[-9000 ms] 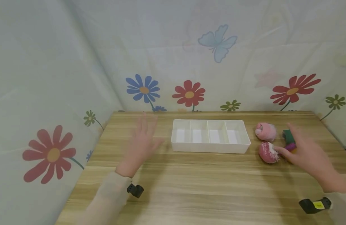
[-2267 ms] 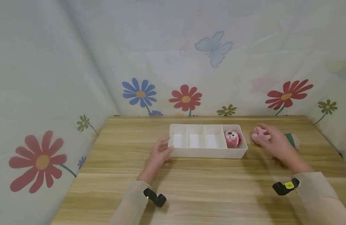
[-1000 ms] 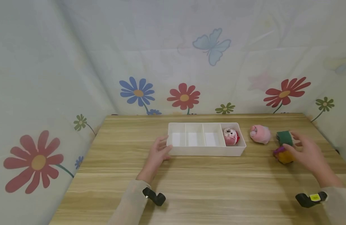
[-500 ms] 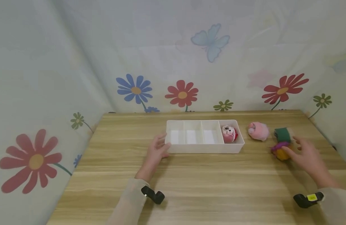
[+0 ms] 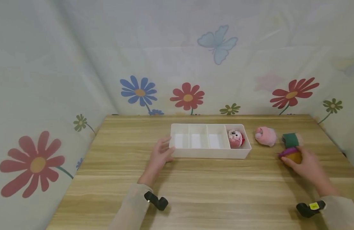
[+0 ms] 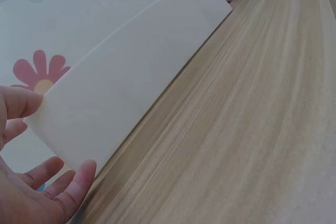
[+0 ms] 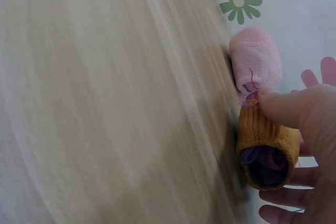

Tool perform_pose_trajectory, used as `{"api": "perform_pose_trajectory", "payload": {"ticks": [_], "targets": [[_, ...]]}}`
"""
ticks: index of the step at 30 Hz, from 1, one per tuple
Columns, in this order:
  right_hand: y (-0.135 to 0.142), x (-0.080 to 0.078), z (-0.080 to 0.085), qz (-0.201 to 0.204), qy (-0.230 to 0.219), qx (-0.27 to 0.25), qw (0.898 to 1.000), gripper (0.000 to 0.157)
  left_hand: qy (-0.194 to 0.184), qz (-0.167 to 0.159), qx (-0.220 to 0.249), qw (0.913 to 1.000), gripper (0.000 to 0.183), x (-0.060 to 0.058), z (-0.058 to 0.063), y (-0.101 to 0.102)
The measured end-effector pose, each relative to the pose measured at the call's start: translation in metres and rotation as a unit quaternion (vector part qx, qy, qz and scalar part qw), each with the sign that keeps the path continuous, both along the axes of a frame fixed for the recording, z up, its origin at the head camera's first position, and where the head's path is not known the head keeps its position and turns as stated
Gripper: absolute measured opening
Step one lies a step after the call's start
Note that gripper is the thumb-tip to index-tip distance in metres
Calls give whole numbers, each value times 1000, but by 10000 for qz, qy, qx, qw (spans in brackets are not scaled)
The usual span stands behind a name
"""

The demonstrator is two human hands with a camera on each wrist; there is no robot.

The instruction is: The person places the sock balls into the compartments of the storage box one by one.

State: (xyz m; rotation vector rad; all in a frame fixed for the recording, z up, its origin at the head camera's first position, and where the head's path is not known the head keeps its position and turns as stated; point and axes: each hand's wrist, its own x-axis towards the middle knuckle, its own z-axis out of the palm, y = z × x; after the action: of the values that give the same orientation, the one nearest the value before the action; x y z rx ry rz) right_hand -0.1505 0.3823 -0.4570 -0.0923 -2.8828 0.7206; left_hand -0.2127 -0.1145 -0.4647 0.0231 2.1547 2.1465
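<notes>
A white box (image 5: 211, 153) with several compartments stands on the table. My left hand (image 5: 158, 156) rests against its left end, thumb at the front corner and fingers loosely spread in the left wrist view. With my right hand (image 5: 307, 166) I grip a mustard rolled sock (image 7: 268, 145) with purple inside, thumb on one side and fingers round the other. It appears to sit on or just above the table. Just behind it lies a green rolled sock (image 5: 290, 140). A pink rolled sock (image 5: 265, 136) lies between that and the box.
In the box's rightmost compartment sits a red-and-white rolled sock (image 5: 235, 138) with dark spots like a face. The wooden table (image 5: 211, 191) ends at a flower-printed curtain (image 5: 237, 80) behind and a similar one at the left.
The red-and-white sock has gone from the table into the box's right compartment. My left hand has come to the box. My right hand has left the pink sock and closed round the mustard one.
</notes>
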Motion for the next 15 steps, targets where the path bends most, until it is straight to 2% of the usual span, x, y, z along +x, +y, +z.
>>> {"api": "perform_pose_trajectory", "payload": {"ticks": [4, 9, 15], "targets": [[-3, -1, -1, -167, -256, -11, 9995, 82, -26, -42, 32, 10000, 50, 0, 1, 0], [-6, -2, 0, -215, -336, -52, 9992, 82, 44, -89, 11, 10000, 50, 1, 3, -1], [-8, -2, -1, -270, -375, -80, 9989, 81, 63, -47, 31, 10000, 51, 0, -1, -1]]}}
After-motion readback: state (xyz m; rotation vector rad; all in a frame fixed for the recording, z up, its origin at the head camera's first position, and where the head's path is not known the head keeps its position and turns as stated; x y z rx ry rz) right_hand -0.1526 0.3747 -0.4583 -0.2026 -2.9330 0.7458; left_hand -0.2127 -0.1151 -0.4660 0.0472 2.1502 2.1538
